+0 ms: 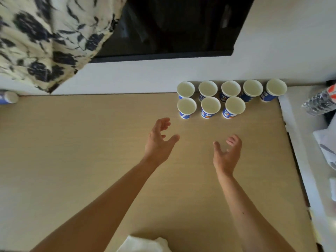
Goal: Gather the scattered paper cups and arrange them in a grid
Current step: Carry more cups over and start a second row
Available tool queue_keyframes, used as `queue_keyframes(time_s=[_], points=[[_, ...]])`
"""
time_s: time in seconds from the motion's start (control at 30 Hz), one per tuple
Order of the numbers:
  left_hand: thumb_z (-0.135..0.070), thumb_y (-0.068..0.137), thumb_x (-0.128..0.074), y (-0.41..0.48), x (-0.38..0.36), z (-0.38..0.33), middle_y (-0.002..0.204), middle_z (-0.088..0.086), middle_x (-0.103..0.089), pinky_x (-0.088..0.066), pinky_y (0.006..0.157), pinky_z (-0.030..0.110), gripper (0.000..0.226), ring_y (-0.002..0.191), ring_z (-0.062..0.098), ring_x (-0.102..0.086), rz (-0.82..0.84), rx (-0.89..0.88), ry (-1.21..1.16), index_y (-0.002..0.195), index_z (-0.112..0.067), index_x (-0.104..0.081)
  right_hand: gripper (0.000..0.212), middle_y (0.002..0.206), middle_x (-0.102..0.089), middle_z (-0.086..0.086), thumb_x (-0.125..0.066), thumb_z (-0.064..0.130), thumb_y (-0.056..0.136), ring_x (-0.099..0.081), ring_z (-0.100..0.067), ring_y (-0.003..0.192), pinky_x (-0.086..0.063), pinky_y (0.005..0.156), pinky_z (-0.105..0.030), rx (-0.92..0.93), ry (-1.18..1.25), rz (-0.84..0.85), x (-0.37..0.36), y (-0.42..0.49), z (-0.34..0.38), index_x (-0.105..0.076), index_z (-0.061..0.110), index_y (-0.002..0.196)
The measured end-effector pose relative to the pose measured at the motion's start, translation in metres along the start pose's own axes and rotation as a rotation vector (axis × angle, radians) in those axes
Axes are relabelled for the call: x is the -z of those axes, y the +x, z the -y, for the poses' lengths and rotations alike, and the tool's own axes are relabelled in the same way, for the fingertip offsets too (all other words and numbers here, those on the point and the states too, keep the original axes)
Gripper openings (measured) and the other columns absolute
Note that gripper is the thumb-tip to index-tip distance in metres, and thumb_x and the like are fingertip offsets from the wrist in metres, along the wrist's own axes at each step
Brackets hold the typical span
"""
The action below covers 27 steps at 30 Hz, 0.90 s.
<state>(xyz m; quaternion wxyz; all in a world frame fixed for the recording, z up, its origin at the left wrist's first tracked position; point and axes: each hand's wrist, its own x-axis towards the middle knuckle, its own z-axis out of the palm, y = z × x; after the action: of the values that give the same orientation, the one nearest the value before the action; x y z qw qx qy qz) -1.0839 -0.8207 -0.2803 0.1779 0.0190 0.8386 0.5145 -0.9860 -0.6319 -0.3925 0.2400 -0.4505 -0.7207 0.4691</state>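
Several blue-and-white paper cups stand upright in two rows at the far right corner of the wooden table [81, 151]. The back row [231, 88] runs along the wall, and the front row [211, 105] holds three cups. One more cup [8, 97] lies on its side at the far left edge by the wall. My left hand [160, 140] hovers over the table just in front of the front row, fingers spread and empty. My right hand [227, 153] floats beside it, palm turned inward, fingers curled apart, holding nothing.
A flowered curtain [45, 39] hangs over the back left. A dark screen [172, 26] sits on the wall behind. To the right, a white ledge [298, 142] holds a wrapped bundle [321, 100] and white bags. White cloth [145, 244] lies at the near edge.
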Motion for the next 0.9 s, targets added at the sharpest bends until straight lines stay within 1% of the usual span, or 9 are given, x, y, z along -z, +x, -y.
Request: queue_keyframes(time_s=[0.07, 0.13, 0.2, 0.27, 0.47, 0.6, 0.7, 0.77, 0.9], points=[[-0.017, 0.084, -0.078, 0.000, 0.023, 0.008, 0.124, -0.008, -0.062, -0.051, 0.097, 0.031, 0.056, 0.118, 0.007, -0.057, -0.042, 0.012, -0.007, 0.133, -0.022, -0.053, 0.061, 0.121, -0.059, -0.019, -0.079, 0.001, 0.080, -0.060, -0.032, 0.110, -0.048, 0.094, -0.052, -0.031, 0.054, 0.059, -0.012, -0.027, 0.017, -0.048, -0.001, 0.133], [-0.017, 0.085, -0.077, -0.003, 0.050, 0.018, 0.124, -0.008, -0.062, -0.051, 0.098, 0.032, 0.054, 0.118, 0.008, -0.057, -0.079, 0.018, -0.007, 0.134, -0.022, -0.053, 0.060, 0.123, -0.060, -0.018, -0.077, 0.002, 0.082, -0.060, -0.031, 0.112, -0.049, 0.093, -0.044, -0.027, 0.110, 0.140, -0.029, -0.052, 0.038, -0.047, 0.002, 0.134], [-0.019, 0.086, -0.076, -0.008, 0.077, 0.029, 0.124, -0.010, -0.061, -0.051, 0.097, 0.030, 0.054, 0.119, 0.007, -0.057, -0.118, 0.022, 0.001, 0.135, -0.022, -0.053, 0.060, 0.124, -0.060, -0.018, -0.076, 0.002, 0.083, -0.061, -0.028, 0.111, -0.048, 0.093, -0.037, 0.022, 0.135, 0.216, -0.048, -0.073, 0.059, -0.047, 0.003, 0.136], [-0.020, 0.086, -0.076, -0.016, 0.107, 0.041, 0.124, -0.010, -0.061, -0.051, 0.097, 0.029, 0.054, 0.119, 0.007, -0.057, -0.174, 0.034, -0.009, 0.135, -0.022, -0.053, 0.060, 0.125, -0.060, -0.017, -0.076, 0.003, 0.084, -0.061, -0.027, 0.112, -0.047, 0.095, -0.034, 0.079, 0.129, 0.313, -0.069, -0.093, 0.084, -0.046, 0.003, 0.137], [-0.017, 0.086, -0.075, -0.043, 0.219, 0.091, 0.124, -0.009, -0.062, -0.051, 0.097, 0.030, 0.051, 0.119, 0.009, -0.057, -0.365, 0.074, -0.063, 0.133, -0.023, -0.054, 0.064, 0.132, -0.057, -0.018, -0.078, 0.012, 0.085, -0.059, -0.031, 0.118, -0.048, 0.102, -0.045, 0.255, 0.060, 0.602, -0.150, -0.172, 0.173, -0.046, 0.000, 0.139], [-0.015, 0.087, -0.073, -0.058, 0.302, 0.127, 0.129, -0.004, -0.062, -0.050, 0.100, 0.032, 0.052, 0.122, 0.012, -0.055, -0.462, 0.094, -0.104, 0.135, -0.018, -0.053, 0.061, 0.133, -0.058, -0.011, -0.077, 0.016, 0.087, -0.057, -0.023, 0.118, -0.044, 0.098, -0.031, 0.305, 0.008, 0.751, -0.211, -0.239, 0.220, -0.046, 0.008, 0.140], [-0.015, 0.088, -0.072, -0.066, 0.362, 0.150, 0.131, -0.002, -0.061, -0.049, 0.101, 0.032, 0.053, 0.123, 0.012, -0.055, -0.510, 0.088, -0.113, 0.138, -0.016, -0.052, 0.059, 0.132, -0.059, -0.010, -0.077, 0.014, 0.087, -0.058, -0.022, 0.119, -0.042, 0.095, -0.026, 0.319, -0.020, 0.826, -0.250, -0.288, 0.246, -0.048, 0.009, 0.139], [-0.014, 0.088, -0.072, -0.069, 0.403, 0.167, 0.132, 0.000, -0.061, -0.049, 0.100, 0.033, 0.053, 0.123, 0.013, -0.055, -0.549, 0.086, -0.118, 0.138, -0.014, -0.052, 0.059, 0.131, -0.060, -0.009, -0.077, 0.014, 0.087, -0.058, -0.022, 0.119, -0.042, 0.095, -0.026, 0.347, -0.051, 0.856, -0.275, -0.319, 0.260, -0.048, 0.009, 0.138], [-0.012, 0.086, -0.074, -0.074, 0.484, 0.206, 0.131, 0.001, -0.062, -0.050, 0.096, 0.035, 0.054, 0.121, 0.016, -0.056, -0.646, 0.117, -0.128, 0.135, -0.013, -0.054, 0.058, 0.132, -0.060, -0.013, -0.076, 0.011, 0.087, -0.058, -0.025, 0.119, -0.045, 0.100, -0.033, 0.408, -0.106, 0.929, -0.324, -0.380, 0.284, -0.049, 0.006, 0.138]])
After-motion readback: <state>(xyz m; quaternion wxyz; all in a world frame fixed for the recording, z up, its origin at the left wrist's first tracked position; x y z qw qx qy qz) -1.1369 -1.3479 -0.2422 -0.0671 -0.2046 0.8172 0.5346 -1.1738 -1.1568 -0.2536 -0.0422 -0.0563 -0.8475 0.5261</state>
